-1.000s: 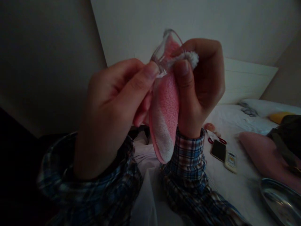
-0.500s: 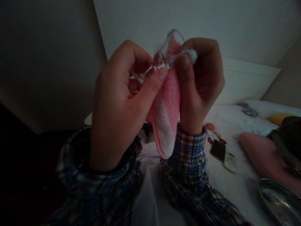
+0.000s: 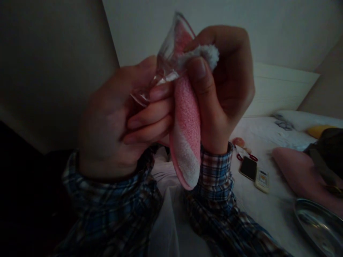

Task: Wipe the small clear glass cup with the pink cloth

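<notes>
A fuzzy pink and white cloth piece (image 3: 187, 114) hangs upright before me, rounded at its lower end. My right hand (image 3: 227, 75) pinches it near the top, thumb pressed on a fluffy white tuft (image 3: 211, 55). Clear, crinkled plastic (image 3: 167, 59) covers the pointed pink tip and runs left into my left hand (image 3: 115, 110). The left fingers are curled around that plastic, their backs close against the cloth's left edge. What the cloth piece is, I cannot make out.
On the white bed (image 3: 249, 210) to the right lie a dark-screened phone (image 3: 248, 168), a pale case-like object (image 3: 262, 180) and something with red loops (image 3: 253, 157). Farther right are a pink cushion (image 3: 292, 167), a shiny metal tray (image 3: 318, 228) and a dark bag (image 3: 332, 153).
My left hand has shifted left and turned, its fingers now curled toward me, stretching the plastic out. The pointed plastic end stands higher. My right hand keeps its pinch and has risen slightly.
</notes>
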### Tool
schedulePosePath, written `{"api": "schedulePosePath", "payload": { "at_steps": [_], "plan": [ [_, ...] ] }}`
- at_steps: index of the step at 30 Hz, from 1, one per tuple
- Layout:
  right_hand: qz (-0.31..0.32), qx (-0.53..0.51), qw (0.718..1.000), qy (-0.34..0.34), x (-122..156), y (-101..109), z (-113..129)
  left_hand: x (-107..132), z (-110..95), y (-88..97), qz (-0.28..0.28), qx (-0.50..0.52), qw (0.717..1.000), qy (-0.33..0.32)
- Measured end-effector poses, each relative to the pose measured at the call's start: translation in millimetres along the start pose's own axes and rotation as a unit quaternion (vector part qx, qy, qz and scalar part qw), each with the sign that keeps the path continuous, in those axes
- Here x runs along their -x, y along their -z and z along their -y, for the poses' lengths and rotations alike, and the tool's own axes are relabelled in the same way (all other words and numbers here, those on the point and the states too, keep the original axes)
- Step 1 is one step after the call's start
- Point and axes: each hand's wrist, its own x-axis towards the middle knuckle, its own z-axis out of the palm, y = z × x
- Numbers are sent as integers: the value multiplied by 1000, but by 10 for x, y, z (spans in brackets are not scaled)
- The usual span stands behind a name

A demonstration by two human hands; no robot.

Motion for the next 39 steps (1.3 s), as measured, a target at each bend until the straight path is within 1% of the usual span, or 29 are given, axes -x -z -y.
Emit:
{"api": "schedulePosePath", "payload": {
  "at_steps": [3, 6, 7, 9, 11, 12, 13, 14, 15, 17, 19, 20, 22, 24, 26, 27, 29, 30, 32, 33, 35, 36, 37, 38, 39],
  "plan": [
    [-32, -2, 999, 1, 11, 2, -83, -6, 44, -30, -32, -23, 999, -15],
    [-48, 27, 998, -20, 34, 10, -134, -24, 130, -55, -78, -101, 988, -88],
    [-52, 40, 998, -24, 41, 9, -140, -31, 155, -54, -99, -134, 979, -120],
    [-66, 62, 996, -21, 49, 0, -141, -42, 185, -43, -143, -209, 950, -180],
    [-75, 68, 995, -19, 50, -11, -138, -43, 193, -35, -175, -285, 918, -215],
    [-75, 66, 995, -22, 49, -15, -136, -40, 191, -36, -180, -309, 907, -221],
    [-72, 63, 995, -27, 48, -16, -136, -36, 188, -40, -181, -317, 904, -221],
    [-69, 58, 995, -33, 47, -14, -136, -31, 184, -47, -175, -310, 909, -215],
    [-66, 50, 996, -37, 47, -9, -135, -25, 179, -52, -166, -286, 921, -204],
    [-62, 30, 997, -35, 49, 6, -125, -12, 163, -53, -133, -204, 955, -171],
    [-47, 13, 999, -22, 53, 20, -97, -1, 132, -28, -87, -118, 983, -107],
    [-34, 11, 999, -16, 55, 23, -78, 3, 110, -8, -61, -82, 992, -68],
    [-15, 28, 999, -9, 57, 18, -42, 4, 67, 35, -16, -33, 999, 3],
    [-15, 60, 998, -7, 58, 3, -29, -6, 43, 62, 8, -8, 999, 33],
    [-24, 73, 997, -7, 59, -10, -51, -23, 53, 59, 6, -11, 1000, 21],
    [-30, 68, 997, -5, 59, -13, -72, -31, 69, 46, -8, -23, 1000, 0],
    [-44, 48, 998, -7, 59, -7, -123, -40, 113, 6, -52, -65, 994, -66],
    [-49, 40, 998, -9, 59, 0, -146, -39, 133, -16, -80, -97, 987, -103],
    [-52, 33, 998, -15, 59, 18, -180, -28, 157, -56, -131, -187, 961, -158],
    [-49, 34, 998, -19, 58, 26, -189, -20, 159, -73, -157, -240, 942, -177],
    [-45, 43, 998, -26, 57, 37, -194, -5, 150, -98, -198, -330, 903, -193],
    [-45, 49, 997, -30, 56, 40, -190, -2, 144, -104, -209, -353, 891, -195],
    [-47, 53, 997, -32, 55, 42, -183, -1, 138, -103, -210, -352, 892, -191],
    [-48, 55, 997, -32, 54, 42, -173, -3, 133, -95, -199, -326, 906, -183],
    [-45, 54, 997, -30, 53, 43, -159, -8, 128, -78, -176, -280, 929, -167]
  ]
}}
